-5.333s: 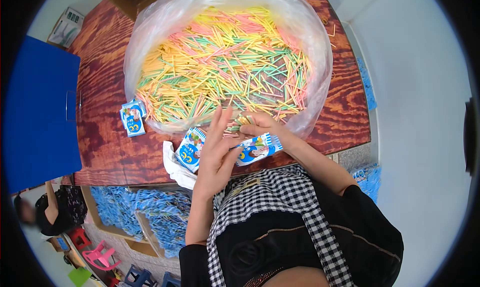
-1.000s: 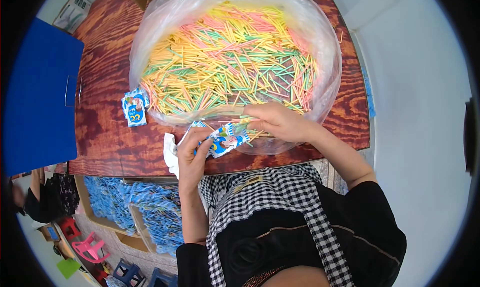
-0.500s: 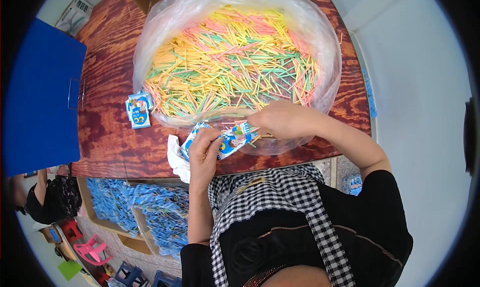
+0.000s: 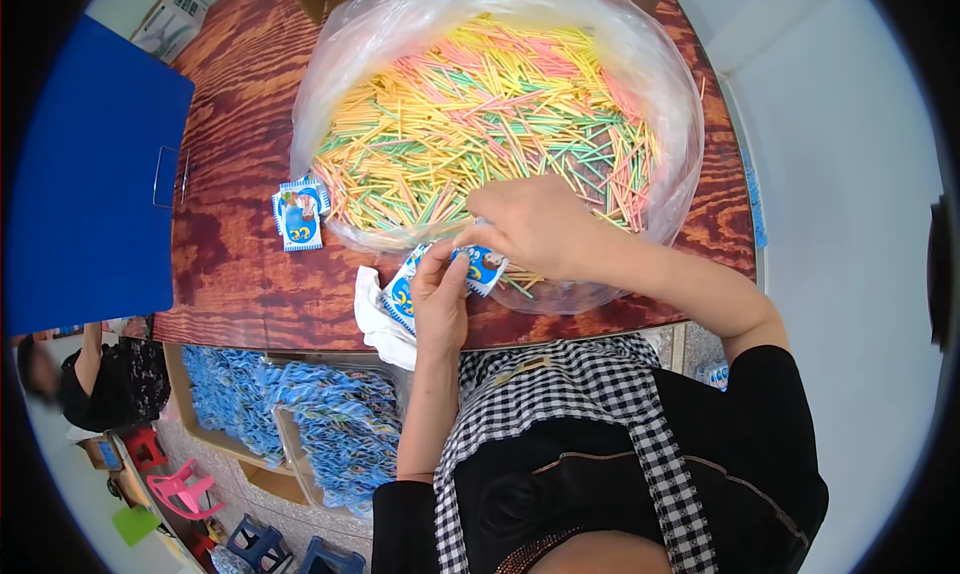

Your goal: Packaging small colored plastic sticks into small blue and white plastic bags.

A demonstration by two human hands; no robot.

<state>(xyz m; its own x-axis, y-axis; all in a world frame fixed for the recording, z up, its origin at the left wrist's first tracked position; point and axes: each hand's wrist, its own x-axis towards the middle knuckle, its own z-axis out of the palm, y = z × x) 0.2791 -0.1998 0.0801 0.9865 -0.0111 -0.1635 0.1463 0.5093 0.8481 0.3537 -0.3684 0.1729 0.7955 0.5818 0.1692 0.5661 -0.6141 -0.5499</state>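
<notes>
My left hand [image 4: 440, 299] pinches a small blue-and-white printed packet [image 4: 485, 269] between thumb and fingers, just off the near edge of a large clear plastic bag [image 4: 680, 164]. Another packet of the same kind [image 4: 403, 289] shows beside that hand, over a crumpled white cloth or tissue [image 4: 378, 319]. My right hand [image 4: 540, 224] is closed at the upper edge of the held packet, its fingertips close to my left thumb. A small pale bit shows at its fingers, too little to name. Thin yellow, pink and green sticks [image 4: 450, 124] fill the opened bag.
Several similar packets [image 4: 301, 217] lie left of the bag on the red-brown wooden table [image 4: 230, 284]. A blue panel [image 4: 90, 184] stands at the left. Below the table, boxes hold many blue packets [image 4: 340, 424]. Another person [image 4: 110, 379] is at far left, near stools [image 4: 185, 489].
My right hand has moved from the packet's right end up and left, across its upper edge. My left hand still grips the packet. The whole view has shifted slightly.
</notes>
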